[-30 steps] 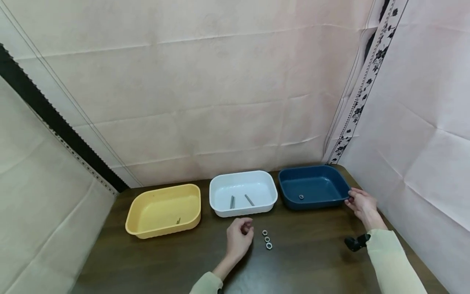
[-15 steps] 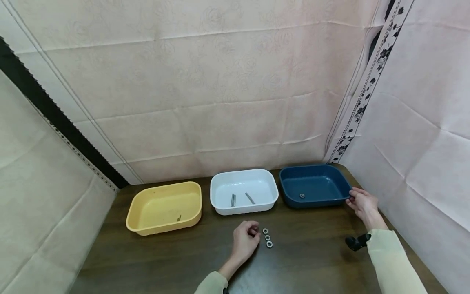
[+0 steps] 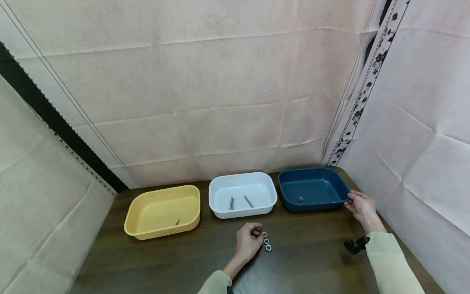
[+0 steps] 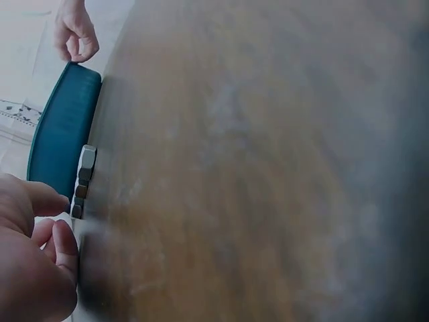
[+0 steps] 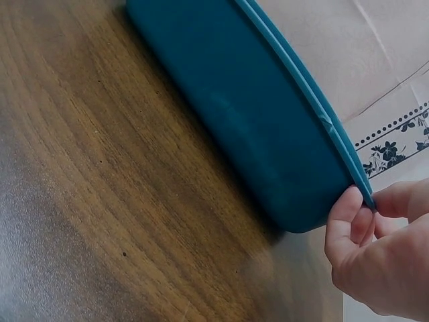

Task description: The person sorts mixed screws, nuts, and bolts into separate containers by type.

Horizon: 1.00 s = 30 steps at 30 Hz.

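Observation:
In the head view, three metal nuts point(image 3: 268, 248) stand in a short row on the table. Beside the row is my left hand point(image 3: 249, 241), its bent fingers close to the farthest nut point(image 3: 264, 234). The left wrist view shows a gap between thumb and fingers, with the nuts point(image 4: 86, 163) just past the fingertips; whether they touch is unclear. At the right, my right hand point(image 3: 362, 207) pinches the near right corner rim of a blue tray point(image 3: 323, 185), thumb on one side and fingers on the other, as the right wrist view shows. A single nut point(image 3: 300, 199) lies inside that tray.
A white tray point(image 3: 242, 179) in the middle holds several thin metal rods or screws point(image 3: 249, 201). To the left stands a yellow tray point(image 3: 161, 204) with small brass-coloured pieces point(image 3: 178, 222). Cloth walls point(image 3: 220, 81) rise behind and at both sides of the wooden table point(image 3: 165, 261).
My left hand has moved right, from in front of the white tray to the row of nuts. The right hand keeps its grip on the blue tray's corner.

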### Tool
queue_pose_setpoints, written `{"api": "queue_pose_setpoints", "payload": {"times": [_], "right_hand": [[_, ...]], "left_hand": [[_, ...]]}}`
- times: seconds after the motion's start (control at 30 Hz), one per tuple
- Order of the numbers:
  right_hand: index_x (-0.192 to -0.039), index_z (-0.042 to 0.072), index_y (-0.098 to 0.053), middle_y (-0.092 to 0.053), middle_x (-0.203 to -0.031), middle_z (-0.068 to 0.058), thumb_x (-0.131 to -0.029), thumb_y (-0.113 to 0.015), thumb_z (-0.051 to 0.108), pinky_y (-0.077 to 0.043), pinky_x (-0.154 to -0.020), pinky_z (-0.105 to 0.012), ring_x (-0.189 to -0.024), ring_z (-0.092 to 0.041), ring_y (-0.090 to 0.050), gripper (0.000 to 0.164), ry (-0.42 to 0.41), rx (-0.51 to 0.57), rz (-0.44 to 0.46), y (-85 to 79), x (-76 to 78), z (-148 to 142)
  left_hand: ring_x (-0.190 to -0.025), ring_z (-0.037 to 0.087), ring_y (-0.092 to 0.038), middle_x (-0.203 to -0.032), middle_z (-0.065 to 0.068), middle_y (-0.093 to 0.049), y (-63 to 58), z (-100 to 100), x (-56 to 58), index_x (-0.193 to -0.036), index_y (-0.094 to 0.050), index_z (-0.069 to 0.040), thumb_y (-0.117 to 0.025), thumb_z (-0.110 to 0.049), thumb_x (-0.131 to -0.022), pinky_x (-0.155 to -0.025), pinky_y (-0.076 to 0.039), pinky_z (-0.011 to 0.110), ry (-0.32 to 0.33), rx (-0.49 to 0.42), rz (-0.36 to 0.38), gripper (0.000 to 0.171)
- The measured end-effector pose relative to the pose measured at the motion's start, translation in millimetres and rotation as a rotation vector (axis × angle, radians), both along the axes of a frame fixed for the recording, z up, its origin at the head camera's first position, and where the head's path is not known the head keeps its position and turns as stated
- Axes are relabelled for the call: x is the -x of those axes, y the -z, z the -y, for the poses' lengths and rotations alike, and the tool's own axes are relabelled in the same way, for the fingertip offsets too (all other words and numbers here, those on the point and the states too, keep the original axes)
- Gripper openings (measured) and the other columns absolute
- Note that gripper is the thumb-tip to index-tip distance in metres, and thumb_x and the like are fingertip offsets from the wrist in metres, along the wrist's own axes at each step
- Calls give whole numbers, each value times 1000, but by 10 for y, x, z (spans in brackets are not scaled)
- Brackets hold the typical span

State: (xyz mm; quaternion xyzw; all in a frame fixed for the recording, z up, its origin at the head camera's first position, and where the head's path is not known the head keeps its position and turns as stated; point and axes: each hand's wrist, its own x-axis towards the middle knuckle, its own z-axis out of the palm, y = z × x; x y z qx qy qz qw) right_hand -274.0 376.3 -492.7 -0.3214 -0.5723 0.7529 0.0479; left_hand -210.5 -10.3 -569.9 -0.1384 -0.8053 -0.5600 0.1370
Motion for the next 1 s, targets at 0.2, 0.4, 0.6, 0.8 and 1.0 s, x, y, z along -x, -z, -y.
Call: {"api": "queue_pose_setpoints", "payload": {"times": [0.2,0.4,0.6,0.8,1.0], "right_hand": [[-124,10,-55,-54,-86,-1,-103,-52,6,-59,-66,-22,-71,-11,-55,22,0,-15,9,-1,4,3],[-125,9,-55,-54,-86,-1,-103,-52,6,-59,-67,-22,-72,-11,-54,23,0,-26,9,1,4,9],[-123,10,-54,-54,-87,-1,-103,-51,6,-59,-67,-22,-72,-11,-54,21,-2,-20,3,-4,-7,21],[-120,10,-55,-55,-82,0,-103,-51,6,-59,-65,-22,-70,-11,-55,18,-9,-9,1,1,-11,9],[-125,9,-54,-55,-84,-1,-103,-51,7,-59,-65,-22,-71,-11,-55,22,-12,-22,1,19,-4,-3]], "left_hand": [[-77,16,-63,-87,3,-67,13,2,17,-95,-74,1,-77,12,-71,-63,-53,17,21,50,19,26],[-76,15,-62,-86,2,-66,7,10,19,-95,-74,0,-78,11,-70,-62,-52,17,31,63,31,27],[-73,14,-61,-84,1,-64,18,11,18,-93,-74,-1,-81,8,-70,-61,-50,16,41,71,30,26],[-73,12,-59,-84,1,-63,11,-6,20,-92,-74,0,-83,6,-68,-62,-50,17,27,97,28,27],[-73,12,-58,-83,1,-62,-7,-23,28,-90,-74,-1,-82,5,-68,-64,-50,19,16,167,-18,24]]}}
